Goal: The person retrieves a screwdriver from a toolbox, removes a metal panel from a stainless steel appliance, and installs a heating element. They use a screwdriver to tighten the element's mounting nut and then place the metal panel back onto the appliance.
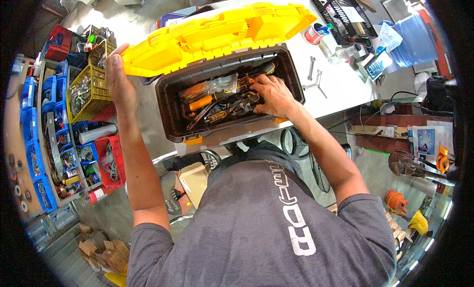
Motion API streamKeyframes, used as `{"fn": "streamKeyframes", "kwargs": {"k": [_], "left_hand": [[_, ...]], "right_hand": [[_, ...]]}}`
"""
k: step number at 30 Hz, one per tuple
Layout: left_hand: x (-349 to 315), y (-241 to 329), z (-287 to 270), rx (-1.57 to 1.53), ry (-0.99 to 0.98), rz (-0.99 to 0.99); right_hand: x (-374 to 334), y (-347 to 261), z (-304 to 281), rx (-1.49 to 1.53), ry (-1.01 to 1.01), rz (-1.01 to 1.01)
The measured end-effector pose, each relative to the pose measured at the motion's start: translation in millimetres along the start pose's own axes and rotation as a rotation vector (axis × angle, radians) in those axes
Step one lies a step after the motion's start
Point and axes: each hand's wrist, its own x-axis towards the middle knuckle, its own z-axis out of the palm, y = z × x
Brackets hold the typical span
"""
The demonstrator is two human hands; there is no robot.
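Note:
A black toolbox (165, 106) stands near the front edge of the white table, its yellow lid (197, 45) raised and tilted back. My left hand (120, 79) grips the left end of the lid. Inside the box my right hand (274, 95) reaches in at the right, thumb and fingers apart, bent over the tools and touching them. Its fingertips are partly hidden among them. Around it lie dark-jawed hand tools (242, 106), an orange-yellow handle (201, 102) and a clear plastic bag (222, 84). An orange latch (193, 139) sits on the box's front.
Right of the box, a wrench (311, 68) and a thin metal tool (316, 83) lie on the table (340, 92). Beyond them are a red-and-white cup (313, 36), a black rack (345, 15) and a blue water jug (414, 42). At left stands a shelf with blue bins (29, 124) and a yellow crate (86, 94).

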Motion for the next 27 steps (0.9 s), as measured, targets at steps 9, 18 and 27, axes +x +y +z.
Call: {"fn": "streamKeyframes", "kwargs": {"k": [9, 18, 27], "left_hand": [[11, -2, 4, 0.024, 0.011, -0.019], [8, 3, 5, -0.008, 0.016, -0.011], [-39, 8, -16, 0.134, -0.061, 0.212]], "right_hand": [[21, 5, -3, -0.279, -0.041, -0.407], [26, -45, -1, 0.007, 0.242, -0.468], [-48, -97, -37, 0.095, 1.059, -0.499]]}}
